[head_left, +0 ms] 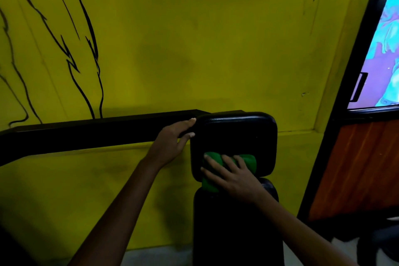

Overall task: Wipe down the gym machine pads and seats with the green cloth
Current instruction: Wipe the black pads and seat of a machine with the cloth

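A black square head pad (235,134) tops a gym machine in the centre right. Below it runs a longer black back pad (235,222). The bunched green cloth (248,158) lies against the lower part of the head pad. My right hand (233,176) presses the cloth flat onto the pad with spread fingers. My left hand (172,142) grips the left edge of the head pad, thumb in front and fingers going behind it.
A black metal frame bar (97,131) runs left from the pad in front of the yellow wall (194,39) with its black line drawing. A black-framed window (380,49) and a wooden panel (356,168) stand close on the right. Pale floor shows below.
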Motion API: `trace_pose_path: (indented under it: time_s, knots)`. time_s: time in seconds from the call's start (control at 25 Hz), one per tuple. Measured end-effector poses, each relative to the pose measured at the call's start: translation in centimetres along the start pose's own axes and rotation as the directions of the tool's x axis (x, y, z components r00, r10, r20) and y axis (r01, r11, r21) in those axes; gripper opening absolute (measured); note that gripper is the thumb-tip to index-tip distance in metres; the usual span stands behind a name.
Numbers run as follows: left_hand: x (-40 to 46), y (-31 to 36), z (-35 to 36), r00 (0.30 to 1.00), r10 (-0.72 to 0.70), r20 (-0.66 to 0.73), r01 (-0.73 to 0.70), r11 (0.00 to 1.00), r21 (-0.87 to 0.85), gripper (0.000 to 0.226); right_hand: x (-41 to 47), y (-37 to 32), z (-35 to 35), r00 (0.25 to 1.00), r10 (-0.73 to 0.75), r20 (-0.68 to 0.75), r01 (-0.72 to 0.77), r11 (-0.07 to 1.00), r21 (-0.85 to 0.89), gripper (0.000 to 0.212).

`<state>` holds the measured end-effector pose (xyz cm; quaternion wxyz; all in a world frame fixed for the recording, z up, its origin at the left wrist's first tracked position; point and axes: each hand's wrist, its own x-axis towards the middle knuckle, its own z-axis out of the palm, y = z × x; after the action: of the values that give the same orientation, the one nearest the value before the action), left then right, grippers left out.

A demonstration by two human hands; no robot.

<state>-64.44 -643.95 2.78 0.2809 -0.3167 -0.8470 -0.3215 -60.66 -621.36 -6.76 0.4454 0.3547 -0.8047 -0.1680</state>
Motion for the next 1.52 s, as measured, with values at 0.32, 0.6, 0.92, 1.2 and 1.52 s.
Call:
trace_pose_path:
  time_s: [0.32, 0.6, 0.92, 1.2, 1.52]
  knots:
    - [-0.5, 1.1, 2.2, 0.985, 0.108, 0.137, -0.146, 0.939, 0.312, 0.062, 2.5, 2.6, -0.4, 0.943, 0.324, -0.079, -0.321, 0.946, 0.051, 0.059]
    - [-0.6, 1.1, 2.6, 0.988, 0.101, 0.120, -0.140, 0.911, 0.388, 0.061, 3.4, 7.2, -1.1, 0.967, 0.245, -0.075, -0.249, 0.967, -0.049, 0.060]
    - [-0.6, 1.2, 2.8, 0.988, 0.119, 0.099, -0.151, 0.881, 0.448, 0.060, -2.6, 4.2, 0.3, 0.997, 0.048, -0.058, -0.051, 0.997, -0.064, 0.049]
    - [-0.4, 2.2, 3.3, 0.991, 0.063, 0.119, -0.112, 0.875, 0.470, 0.061, 0.1, 7.6, -0.4, 0.936, 0.330, -0.123, -0.337, 0.940, -0.046, 0.056]
    - [-0.3, 2.4, 3.4, 0.989, 0.049, 0.139, -0.113, 0.856, 0.504, 0.064, -1.0, 11.2, -1.7, 0.957, 0.283, -0.061, -0.287, 0.955, -0.076, 0.054]
